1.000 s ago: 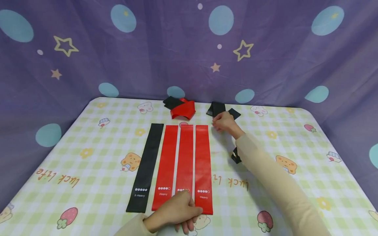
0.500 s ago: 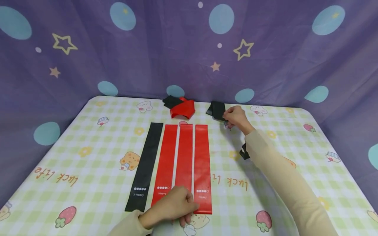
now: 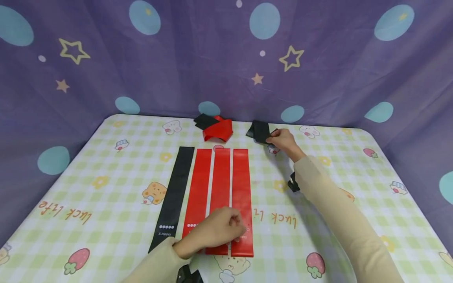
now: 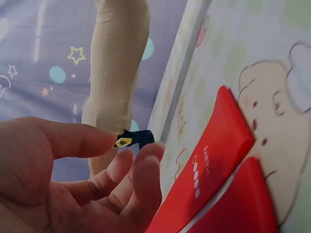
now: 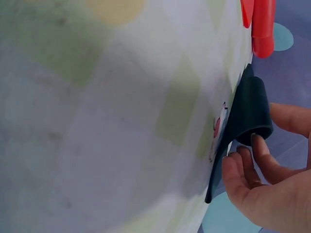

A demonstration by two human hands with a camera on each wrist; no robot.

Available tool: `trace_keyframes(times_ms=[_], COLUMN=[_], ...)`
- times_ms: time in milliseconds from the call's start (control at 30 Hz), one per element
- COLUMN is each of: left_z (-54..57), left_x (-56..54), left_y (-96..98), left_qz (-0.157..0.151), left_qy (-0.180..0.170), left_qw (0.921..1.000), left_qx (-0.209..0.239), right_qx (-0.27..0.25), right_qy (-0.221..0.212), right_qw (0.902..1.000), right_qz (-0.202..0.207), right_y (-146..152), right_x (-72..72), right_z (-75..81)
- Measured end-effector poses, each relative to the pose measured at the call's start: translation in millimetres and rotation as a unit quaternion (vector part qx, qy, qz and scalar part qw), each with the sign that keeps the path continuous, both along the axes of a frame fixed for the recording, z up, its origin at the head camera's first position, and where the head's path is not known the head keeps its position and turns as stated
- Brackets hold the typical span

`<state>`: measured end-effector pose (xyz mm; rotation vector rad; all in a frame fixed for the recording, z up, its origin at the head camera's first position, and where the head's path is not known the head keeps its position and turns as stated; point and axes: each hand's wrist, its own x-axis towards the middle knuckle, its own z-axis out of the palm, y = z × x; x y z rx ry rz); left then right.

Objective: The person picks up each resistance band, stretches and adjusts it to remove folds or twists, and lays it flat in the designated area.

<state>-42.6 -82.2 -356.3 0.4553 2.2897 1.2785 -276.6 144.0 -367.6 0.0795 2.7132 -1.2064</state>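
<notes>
Three flat red resistance bands [image 3: 241, 177] marked Heavy and a black resistance band [image 3: 178, 181] marked X-Heavy lie side by side on the table. My left hand [image 3: 219, 227] hovers over the near ends of the red bands, fingers loosely curled with nothing in them. At the back of the table, my right hand [image 3: 284, 141] pinches the edge of another black resistance band [image 3: 261, 131]. In the right wrist view that black band [image 5: 250, 109] curves up into a loop, with the thumb and fingertips at its rim.
A tangled red band [image 3: 218, 130] with a black band [image 3: 204, 121] lies at the back, left of my right hand. A checked cloth [image 3: 116, 220] with printed pictures covers the table, and a purple curtain [image 3: 212, 70] hangs behind it.
My left hand has lifted off the near end of the red bands and moved slightly forward and right. My right hand has shifted right along the back black band, staying there since half a second ago.
</notes>
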Motion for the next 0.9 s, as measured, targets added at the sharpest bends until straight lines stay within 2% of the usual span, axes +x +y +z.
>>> trace_keyframes(times_ms=[133,267,467,633,900], left_z=[0.5,-1.1,-1.6,0.0,3.3], left_x=[-10.6,-21.8,-43.2,-61.0,-79.7], left_y=[1.5,2.4,3.2,5.1,16.8], left_qz=[-0.001,0.012,0.031,0.050,0.081], left_qy=[0.022,0.039,0.053,0.062,0.076], left_qw=[0.9997,0.9991,0.9981,0.9968,0.9932], left_qx=[-0.006,-0.008,0.004,-0.004,-0.036], right_qx=[-0.012,-0.016,-0.015,-0.016,-0.080], right_qy=[-0.012,-0.018,-0.007,0.004,-0.011], right_qw=[0.9999,0.9997,0.9998,0.9998,0.9966], right_qz=[0.002,0.005,0.008,0.014,0.017], right_y=[0.8,0.8,0.5,-0.2,-4.2], right_x=[-2.0,-3.2,-3.8,-0.9,5.3], right_z=[-2.5,-4.7,-9.4,-8.3,-5.3])
